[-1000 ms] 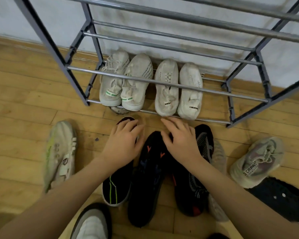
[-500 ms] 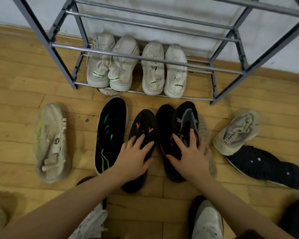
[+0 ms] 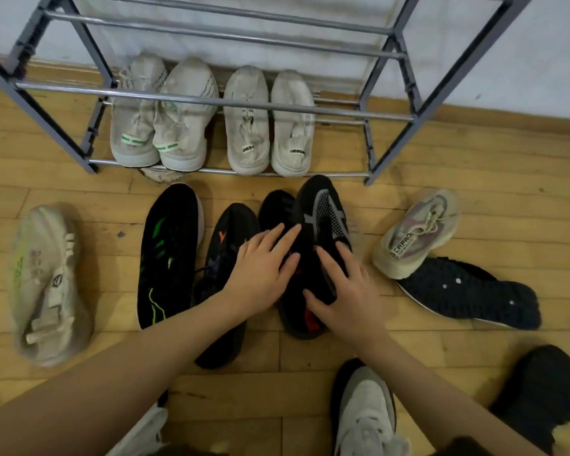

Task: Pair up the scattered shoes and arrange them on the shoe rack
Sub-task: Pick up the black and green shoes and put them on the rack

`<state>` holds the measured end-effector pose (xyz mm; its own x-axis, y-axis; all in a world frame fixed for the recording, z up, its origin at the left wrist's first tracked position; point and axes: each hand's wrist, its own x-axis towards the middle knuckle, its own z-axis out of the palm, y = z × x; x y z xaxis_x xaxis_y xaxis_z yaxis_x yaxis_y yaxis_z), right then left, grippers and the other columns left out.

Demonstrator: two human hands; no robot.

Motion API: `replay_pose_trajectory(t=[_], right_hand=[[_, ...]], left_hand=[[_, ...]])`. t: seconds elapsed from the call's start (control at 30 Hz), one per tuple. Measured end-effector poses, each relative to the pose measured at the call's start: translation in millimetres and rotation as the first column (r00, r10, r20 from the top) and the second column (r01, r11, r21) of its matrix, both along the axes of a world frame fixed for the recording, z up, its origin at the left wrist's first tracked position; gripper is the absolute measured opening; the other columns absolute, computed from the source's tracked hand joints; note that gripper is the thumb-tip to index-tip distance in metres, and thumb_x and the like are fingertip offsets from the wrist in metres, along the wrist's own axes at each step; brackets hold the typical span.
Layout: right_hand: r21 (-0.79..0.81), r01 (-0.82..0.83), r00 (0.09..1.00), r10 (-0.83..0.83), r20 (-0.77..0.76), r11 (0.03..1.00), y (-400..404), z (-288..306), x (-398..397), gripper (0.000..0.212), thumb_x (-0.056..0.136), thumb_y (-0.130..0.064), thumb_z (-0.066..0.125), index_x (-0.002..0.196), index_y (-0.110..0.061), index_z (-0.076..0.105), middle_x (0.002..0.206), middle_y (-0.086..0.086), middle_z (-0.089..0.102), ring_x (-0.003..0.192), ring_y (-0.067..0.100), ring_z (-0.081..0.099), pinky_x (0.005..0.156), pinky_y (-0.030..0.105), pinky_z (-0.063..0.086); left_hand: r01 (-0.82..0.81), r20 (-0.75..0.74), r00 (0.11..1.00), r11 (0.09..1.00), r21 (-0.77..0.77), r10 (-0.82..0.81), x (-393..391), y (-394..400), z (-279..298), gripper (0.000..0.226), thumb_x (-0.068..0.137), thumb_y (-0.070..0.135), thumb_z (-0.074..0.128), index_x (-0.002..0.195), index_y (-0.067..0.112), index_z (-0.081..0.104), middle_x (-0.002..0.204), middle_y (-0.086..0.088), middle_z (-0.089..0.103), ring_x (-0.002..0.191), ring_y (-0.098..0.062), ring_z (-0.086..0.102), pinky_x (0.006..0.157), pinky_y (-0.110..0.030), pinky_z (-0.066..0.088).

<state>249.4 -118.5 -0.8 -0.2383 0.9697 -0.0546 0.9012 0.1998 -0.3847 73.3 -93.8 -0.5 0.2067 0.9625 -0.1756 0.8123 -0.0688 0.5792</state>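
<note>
A grey metal shoe rack (image 3: 359,115) stands against the wall, with two white pairs (image 3: 158,126) (image 3: 270,126) on its bottom tier. In front of it on the floor lie a black shoe with green marks (image 3: 168,255), a black shoe with orange marks (image 3: 227,248), a black shoe with red marks (image 3: 277,209) and a black shoe with grey mesh (image 3: 323,209). My left hand (image 3: 264,271) rests with straight, spread fingers across the orange-marked and red-marked shoes. My right hand (image 3: 346,294) lies flat on the rear of the grey-mesh shoe, thumb out to the left.
A beige strap shoe (image 3: 46,284) lies at the left. A beige-purple sneaker (image 3: 415,232) and a black shoe lying sole up (image 3: 468,291) are at the right. Near me are two white shoes (image 3: 366,416) (image 3: 142,432) and a black shoe (image 3: 540,386). The floor is wooden.
Both hands drew back from the rack's front onto the black shoes. My left hand slid right, from the orange-marked shoe toward the red-marked one. The view pulled back.
</note>
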Motion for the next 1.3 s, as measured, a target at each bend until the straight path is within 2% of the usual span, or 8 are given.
replay_pose_trajectory(t=[0.13,0.27,0.43,0.53,0.73,0.93,1.17,1.3], right_hand=[[0.032,0.008,0.991,-0.003,-0.132,0.999,2,-2,-22,0.064,0.077,-0.051,0.054,0.133,-0.020,0.046,0.143,0.011,0.040,0.124,0.030,0.047,0.090,0.050,0.048],[0.063,-0.034,0.986,0.044,-0.161,0.997,7,0,-34,0.063,0.080,-0.052,0.053,0.133,-0.018,0.047,0.143,0.010,0.040,0.127,0.029,0.044,0.098,0.045,0.044],[-0.131,-0.168,0.985,0.163,-0.054,0.977,12,-11,-30,0.062,0.086,-0.061,0.029,0.140,-0.033,0.037,0.151,-0.004,0.030,0.134,0.025,0.034,0.108,0.045,0.029],[-0.110,-0.153,0.984,0.140,-0.110,0.982,14,-10,-19,0.054,0.090,-0.057,0.028,0.137,-0.036,0.042,0.149,-0.011,0.033,0.134,0.019,0.032,0.106,0.037,0.022],[-0.073,0.012,0.991,-0.021,-0.133,0.997,19,9,10,0.045,0.095,-0.042,0.037,0.136,-0.028,0.045,0.142,-0.004,0.043,0.125,0.023,0.041,0.102,0.039,0.031],[0.099,0.252,0.962,-0.238,-0.133,0.963,25,8,87,0.041,0.093,-0.035,0.043,0.126,-0.015,0.056,0.126,0.004,0.057,0.111,0.026,0.054,0.091,0.042,0.045],[0.067,0.542,0.840,-0.537,-0.080,0.837,11,-11,173,0.038,0.096,-0.029,0.047,0.133,-0.019,0.049,0.136,0.000,0.049,0.124,0.022,0.043,0.102,0.038,0.029],[-0.010,0.599,0.798,-0.597,0.079,0.800,11,-25,216,0.046,0.096,-0.035,0.045,0.140,-0.023,0.041,0.149,0.000,0.035,0.136,0.024,0.029,0.110,0.042,0.017]], left_hand=[[-0.072,0.138,0.988,0.997,-0.030,0.075,-4,11,-4,0.050,0.098,0.037,0.036,0.146,0.028,0.024,0.154,-0.001,0.021,0.138,-0.022,0.026,0.114,-0.043,0.021],[-0.136,0.200,0.972,0.990,0.045,0.124,-18,8,-1,0.050,0.097,0.032,0.042,0.145,0.027,0.027,0.154,0.000,0.022,0.139,-0.018,0.025,0.112,-0.036,0.021],[-0.078,-0.137,0.988,0.996,-0.054,0.070,-34,10,-9,0.050,0.097,0.043,0.032,0.145,0.035,0.023,0.155,0.006,0.021,0.142,-0.021,0.013,0.113,-0.041,0.009],[-0.031,-0.185,0.982,0.999,-0.032,0.024,-34,9,-12,0.051,0.097,0.044,0.034,0.145,0.033,0.024,0.155,0.005,0.020,0.142,-0.022,0.012,0.113,-0.043,0.010],[0.136,-0.182,0.977,0.981,0.141,-0.109,-8,13,9,0.057,0.089,0.047,0.024,0.134,0.021,0.048,0.142,-0.004,0.045,0.133,-0.030,0.035,0.105,-0.048,0.029],[0.277,-0.109,0.959,0.947,0.163,-0.261,62,25,20,0.055,0.089,0.043,0.024,0.128,0.018,0.054,0.138,-0.004,0.048,0.132,-0.029,0.036,0.105,-0.049,0.027],[0.560,-0.181,0.826,0.811,0.166,-0.533,161,43,8,0.050,0.089,0.039,0.031,0.124,0.015,0.057,0.133,-0.009,0.054,0.125,-0.031,0.045,0.101,-0.047,0.033],[0.637,-0.221,0.767,0.757,0.144,-0.603,214,53,-7,0.049,0.095,0.040,0.038,0.139,0.019,0.040,0.148,-0.006,0.035,0.138,-0.026,0.023,0.111,-0.040,0.013]])
